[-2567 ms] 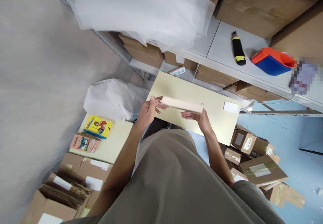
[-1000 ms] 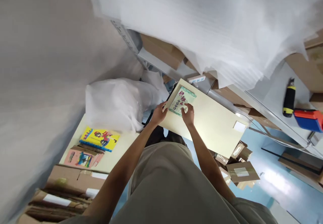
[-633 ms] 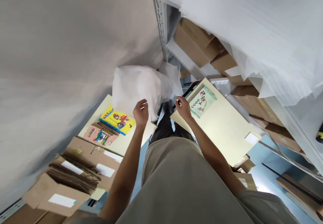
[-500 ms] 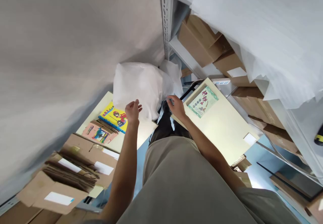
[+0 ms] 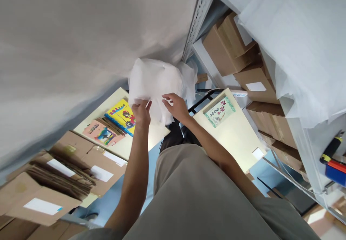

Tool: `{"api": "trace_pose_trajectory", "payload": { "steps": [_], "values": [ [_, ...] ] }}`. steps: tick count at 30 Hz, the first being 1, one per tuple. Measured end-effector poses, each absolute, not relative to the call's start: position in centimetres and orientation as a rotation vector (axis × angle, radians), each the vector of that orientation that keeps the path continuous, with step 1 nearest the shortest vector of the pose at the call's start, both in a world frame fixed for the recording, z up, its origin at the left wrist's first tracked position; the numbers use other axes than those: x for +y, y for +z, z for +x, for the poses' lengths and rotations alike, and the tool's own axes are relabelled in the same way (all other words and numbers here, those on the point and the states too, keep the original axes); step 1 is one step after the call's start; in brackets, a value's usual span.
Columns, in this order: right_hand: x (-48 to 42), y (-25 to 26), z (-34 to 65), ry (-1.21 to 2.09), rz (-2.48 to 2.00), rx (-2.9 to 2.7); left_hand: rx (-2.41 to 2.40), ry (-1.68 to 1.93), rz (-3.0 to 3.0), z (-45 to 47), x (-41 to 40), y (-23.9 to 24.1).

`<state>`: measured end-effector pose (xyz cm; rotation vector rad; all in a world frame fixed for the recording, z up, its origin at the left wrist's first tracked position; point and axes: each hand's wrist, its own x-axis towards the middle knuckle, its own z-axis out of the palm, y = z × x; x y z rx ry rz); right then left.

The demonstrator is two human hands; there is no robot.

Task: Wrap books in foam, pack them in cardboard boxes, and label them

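A pile of soft white foam sheeting lies at the far end of the cream tabletop, partly over its edge. At its near left side, my left hand is closed, its thumb and fingers pinching what looks like the edge of the sheeting. My right hand is beside the sheeting's front, thumb and fingers apart and slightly curled, with nothing visible in it. Left of my left hand are a yellow picture book and a pink book. Whether the right fingertips touch the sheeting, I cannot tell.
A cardboard box of flat brown pieces stands at the lower left. To the right, a cream board bears a green-bordered booklet. Cardboard boxes fill the shelf behind, with more white sheeting above.
Both hands have come to the front of the white sheeting; the left has closed at its edge and the right has moved left, off the cream board's side. The view has shifted slightly.
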<state>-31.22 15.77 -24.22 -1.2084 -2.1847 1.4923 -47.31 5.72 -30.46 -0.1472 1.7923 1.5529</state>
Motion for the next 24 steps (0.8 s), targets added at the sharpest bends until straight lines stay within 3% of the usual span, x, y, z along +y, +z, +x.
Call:
{"api": "trace_pose_trajectory", "payload": {
  "steps": [12, 24],
  "values": [
    [17.0, -25.9, -39.6, 1.089, -1.018, -2.732, 1.771, 1.628, -0.069, -46.2, 5.1, -28.9],
    [16.9, -25.4, -38.9, 0.996, -0.810, -2.899, 1.787, 1.581, -0.104, -44.2, 4.6, -29.9]
  ]
}}
